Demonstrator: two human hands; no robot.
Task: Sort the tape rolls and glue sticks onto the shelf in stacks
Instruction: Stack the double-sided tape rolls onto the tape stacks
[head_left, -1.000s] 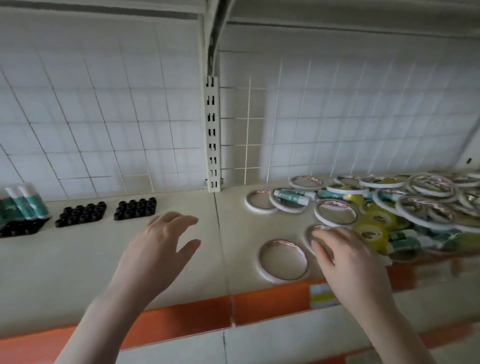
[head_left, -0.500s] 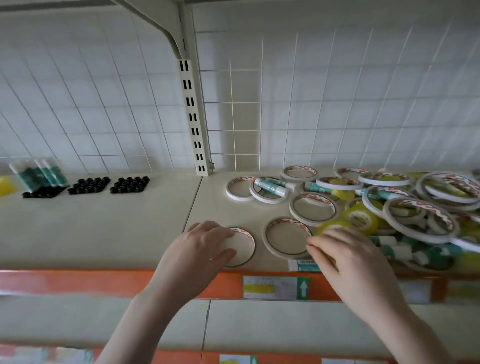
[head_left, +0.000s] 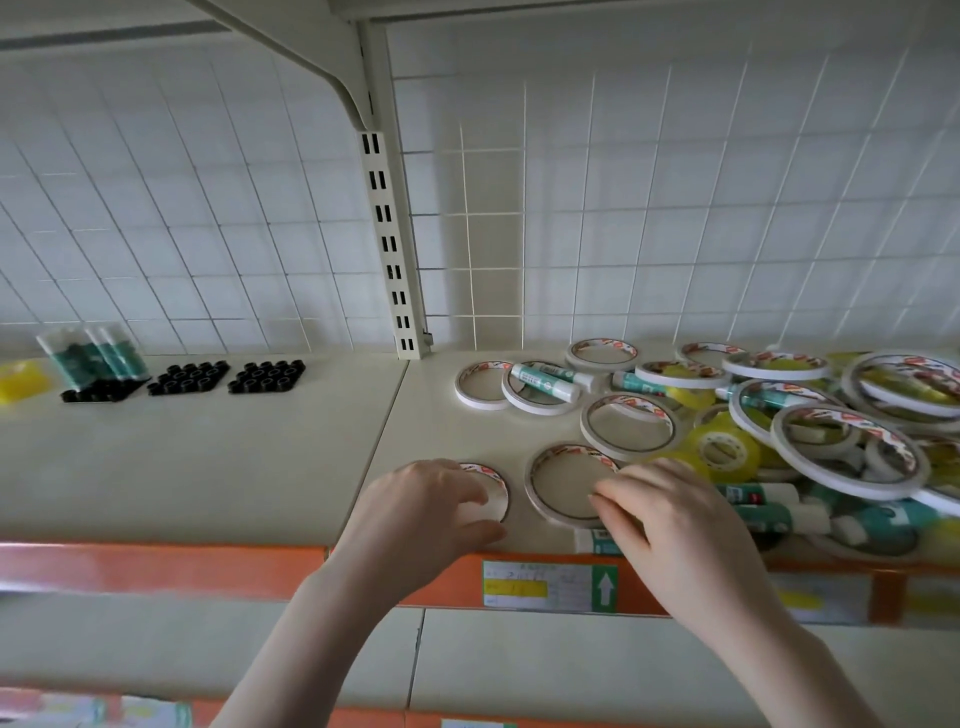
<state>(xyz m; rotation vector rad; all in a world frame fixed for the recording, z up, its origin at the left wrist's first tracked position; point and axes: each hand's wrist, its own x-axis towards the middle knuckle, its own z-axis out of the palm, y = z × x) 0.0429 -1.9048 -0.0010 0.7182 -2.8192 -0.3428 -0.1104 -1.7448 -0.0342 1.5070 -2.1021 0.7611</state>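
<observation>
Left hand (head_left: 421, 512) grips flat tape roll (head_left: 488, 499); right hand (head_left: 670, 512) fingers curled on second flat roll (head_left: 563, 486).

Shelf (head_left: 218, 467): cream surface, orange front edge. Thin white tape roll (head_left: 491, 491) flat at near edge, mostly covered by a hand. Second thin roll (head_left: 566, 486) flat just right of it, far rim printed red. Heap (head_left: 779, 415) at right: many white rings overlapping, yellow tape rolls (head_left: 724, 452), teal-and-white glue sticks (head_left: 545, 382) lying flat. Far left: glue sticks upright (head_left: 98, 353) in a black holder.
</observation>
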